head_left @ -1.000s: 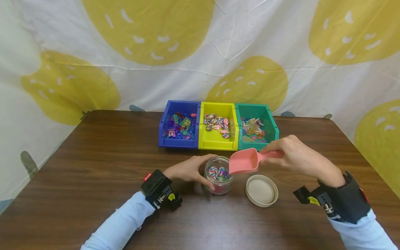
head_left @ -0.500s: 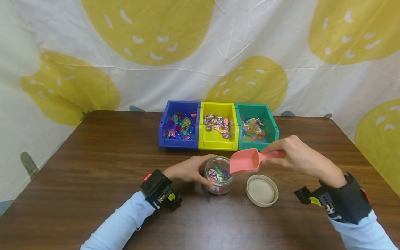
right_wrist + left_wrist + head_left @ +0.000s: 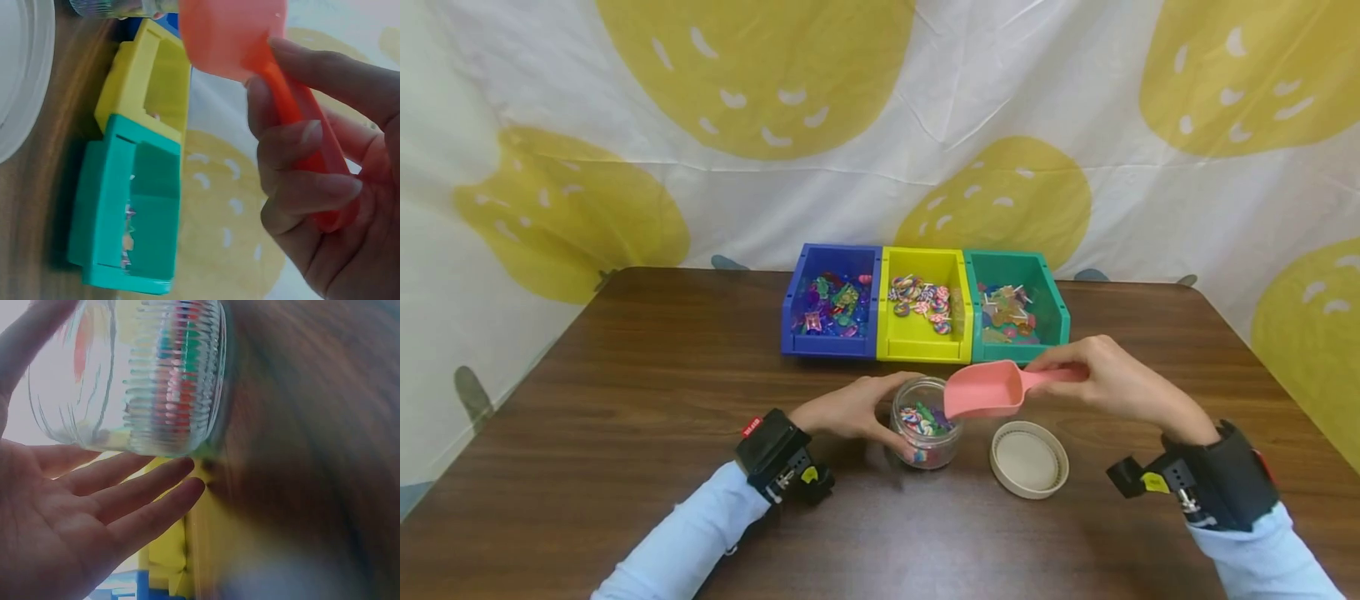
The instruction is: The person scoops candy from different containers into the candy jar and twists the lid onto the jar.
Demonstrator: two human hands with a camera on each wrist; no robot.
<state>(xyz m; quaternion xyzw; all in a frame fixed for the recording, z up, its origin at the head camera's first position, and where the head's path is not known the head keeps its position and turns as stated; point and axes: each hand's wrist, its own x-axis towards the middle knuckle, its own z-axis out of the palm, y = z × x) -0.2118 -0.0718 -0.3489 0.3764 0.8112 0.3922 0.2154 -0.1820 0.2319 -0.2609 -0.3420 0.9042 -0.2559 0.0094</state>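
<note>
A ribbed glass jar stands on the table, holding small swirled lollipop charms and green and purple pieces. My left hand holds the jar from the left between thumb and fingers. In the left wrist view the colourful pieces show through the jar wall, and the lower fingers are spread. My right hand grips the handle of a pink scoop. The scoop's front edge overlaps the jar's right rim in the head view, and its visible inside is bare. In the right wrist view, fingers wrap round the scoop's handle.
A cream lid lies upturned right of the jar. Behind stand three joined bins: blue with gem-like pieces, yellow with lollipop charms, teal with pale charms. A patterned cloth hangs behind the table.
Green pieces have come into view on top of the charms in the jar. The scoop has shifted slightly left over the jar's rim, and the right hand sits a little lower. The left hand stays put.
</note>
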